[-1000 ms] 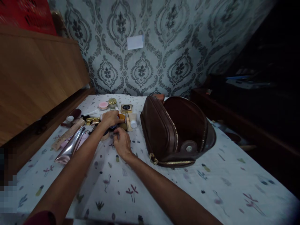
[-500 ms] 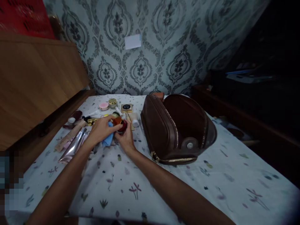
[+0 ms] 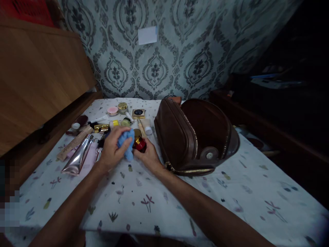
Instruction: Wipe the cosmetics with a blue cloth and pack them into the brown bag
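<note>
A crumpled blue cloth (image 3: pixel 126 142) is bunched in my left hand (image 3: pixel 113 147), thumb and fingers closed round it. Just to its right, my right hand (image 3: pixel 149 156) grips a small red jar with a gold lid (image 3: pixel 140 144); the jar is partly covered by the fingers and the cloth. Around my left hand lie cosmetics: a shiny pink-silver tube (image 3: pixel 78 156), a beige tube (image 3: pixel 75 144) and gold lipstick-like tubes (image 3: pixel 101 128). Beyond the hands are a green-lidded jar (image 3: pixel 126 121) and a cream tube with a white cap (image 3: pixel 146 127).
An open brown zippered bag (image 3: pixel 177 137) stands right of my hands. Further back sit a pink round compact (image 3: pixel 112 110), a gold-lidded jar (image 3: pixel 122 108) and a gold square compact (image 3: pixel 138 113). A wooden cabinet (image 3: pixel 46 75) borders the left, and a patterned wall rises behind.
My left hand has drawn away from the red jar with the cloth now gathered in its fingers. My right hand keeps the jar, slightly lower and to the right. The view has tilted down.
</note>
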Demonstrator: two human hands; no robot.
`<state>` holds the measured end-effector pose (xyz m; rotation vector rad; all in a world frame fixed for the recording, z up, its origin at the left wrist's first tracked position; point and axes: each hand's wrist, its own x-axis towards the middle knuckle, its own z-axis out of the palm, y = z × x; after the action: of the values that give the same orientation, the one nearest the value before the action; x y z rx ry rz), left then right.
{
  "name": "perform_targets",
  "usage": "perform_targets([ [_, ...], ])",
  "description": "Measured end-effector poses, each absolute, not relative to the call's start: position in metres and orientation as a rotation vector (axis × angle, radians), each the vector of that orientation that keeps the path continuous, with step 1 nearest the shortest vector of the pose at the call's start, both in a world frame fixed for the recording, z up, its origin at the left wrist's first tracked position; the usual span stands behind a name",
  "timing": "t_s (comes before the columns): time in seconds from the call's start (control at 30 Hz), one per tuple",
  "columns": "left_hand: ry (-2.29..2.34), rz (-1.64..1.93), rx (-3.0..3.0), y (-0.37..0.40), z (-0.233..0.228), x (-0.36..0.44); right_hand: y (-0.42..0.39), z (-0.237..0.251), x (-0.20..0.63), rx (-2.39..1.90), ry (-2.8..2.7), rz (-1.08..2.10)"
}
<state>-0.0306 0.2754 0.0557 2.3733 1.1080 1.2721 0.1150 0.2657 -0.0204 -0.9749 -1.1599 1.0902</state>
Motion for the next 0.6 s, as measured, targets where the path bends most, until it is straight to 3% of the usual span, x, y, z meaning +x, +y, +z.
perform_targets([
  [0.13, 0.873, 0.979, 2.557, 0.268, 0.041, -0.018, 0.256, -0.015, 0.116, -1.053, -1.472, 0.899],
  [0.33, 1.084, 1.034, 2.283, 0.268, 0.043, -0.017, 0.247, -0.014, 0.117, -1.098, -1.622, 0.691],
  [0.47, 1.128, 1.080, 1.922, 0.270, 0.044, -0.020, 0.248, -0.012, 0.114, -1.065, -1.478, 0.828],
  [0.6, 1.112, 1.145, 1.686, 0.272, 0.036, -0.019, 0.249, -0.007, 0.109, -0.900, -1.169, 1.185],
])
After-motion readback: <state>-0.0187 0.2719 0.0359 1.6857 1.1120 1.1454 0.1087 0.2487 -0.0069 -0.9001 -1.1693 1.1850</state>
